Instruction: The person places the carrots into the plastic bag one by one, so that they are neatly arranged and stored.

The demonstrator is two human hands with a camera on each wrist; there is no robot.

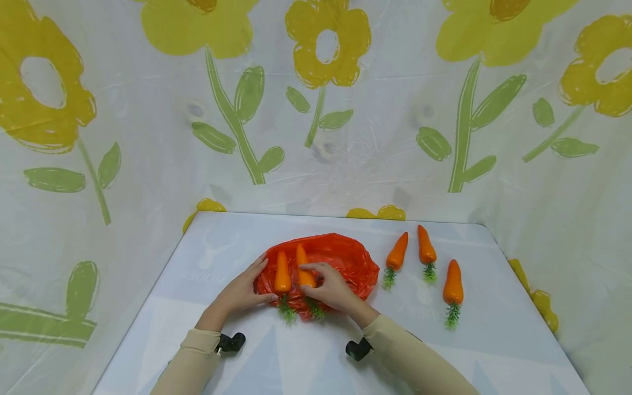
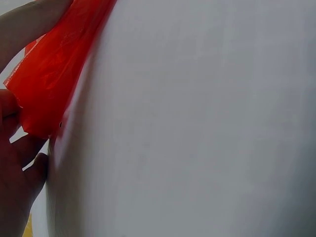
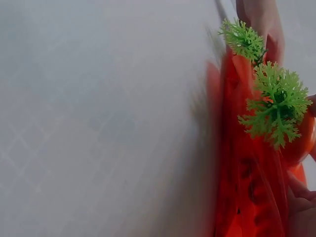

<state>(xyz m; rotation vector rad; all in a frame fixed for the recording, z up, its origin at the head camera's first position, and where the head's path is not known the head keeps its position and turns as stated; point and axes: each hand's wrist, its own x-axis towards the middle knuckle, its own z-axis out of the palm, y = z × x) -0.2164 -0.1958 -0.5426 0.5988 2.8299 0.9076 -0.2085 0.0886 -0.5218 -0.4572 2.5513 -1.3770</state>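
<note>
A crumpled red plastic bag (image 1: 340, 249) lies spread on the table, with two orange toy carrots on it, green tops toward me. My left hand (image 1: 239, 293) holds the bag's left side, thumb near the front edge and fingers at the far rim. In the left wrist view, the red film (image 2: 52, 74) runs between thumb and fingers. Next to that hand rests the left carrot (image 1: 282, 277). My right hand (image 1: 336, 288) pinches the other carrot (image 1: 302, 256) between thumb and fingers. Both leafy tops (image 3: 277, 101) overhang the bag's near edge in the right wrist view.
To the right of the bag lie three more carrots: one near its rim (image 1: 397, 252), one farther back (image 1: 427, 247) and one closer to me (image 1: 452, 285). A flower-print curtain (image 1: 375, 137) surrounds the pale table (image 1: 257, 378). Black wrist cameras (image 1: 358, 349) sit at both sleeves.
</note>
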